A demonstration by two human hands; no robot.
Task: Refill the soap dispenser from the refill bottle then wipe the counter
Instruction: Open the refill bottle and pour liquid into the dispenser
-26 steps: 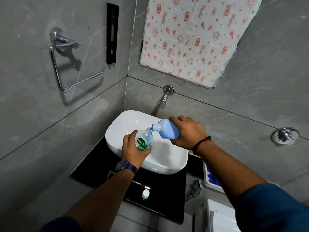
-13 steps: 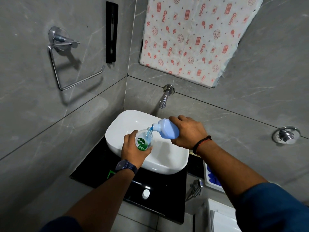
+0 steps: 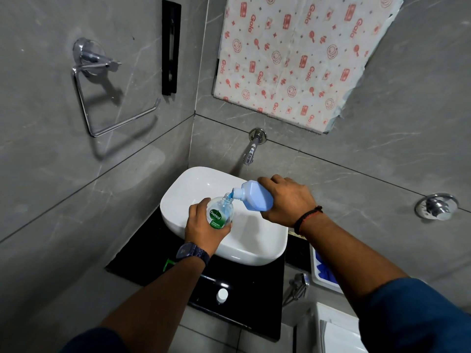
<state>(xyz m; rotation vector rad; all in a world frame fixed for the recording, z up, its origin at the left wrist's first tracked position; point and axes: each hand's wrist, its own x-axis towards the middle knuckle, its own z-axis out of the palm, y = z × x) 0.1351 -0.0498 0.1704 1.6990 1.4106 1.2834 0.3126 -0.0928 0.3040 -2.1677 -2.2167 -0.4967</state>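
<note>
Over the white basin point(image 3: 193, 184), my left hand point(image 3: 201, 228) grips a clear soap dispenser bottle point(image 3: 220, 212) with a green label, its neck open and pointing up to the right. My right hand point(image 3: 288, 200) holds the pale blue refill bottle point(image 3: 256, 196) tipped down to the left, its white spout touching the dispenser's neck. Blue liquid shows at the spout. A small white cap point(image 3: 222, 294) lies on the black counter point(image 3: 142, 256) in front of the basin. A green piece point(image 3: 168, 264) shows beside my left wrist, mostly hidden.
A chrome tap point(image 3: 251, 150) juts from the grey tiled wall above the basin. A chrome towel ring point(image 3: 102, 98) hangs on the left wall. On the right sit a white tray with something blue point(image 3: 322, 271), a spray nozzle point(image 3: 298, 284) and a wall valve point(image 3: 436, 206).
Both hands and both bottles stay in the same pose, with the refill bottle still tipped at the dispenser's neck. Only the view shifts very slightly.
</note>
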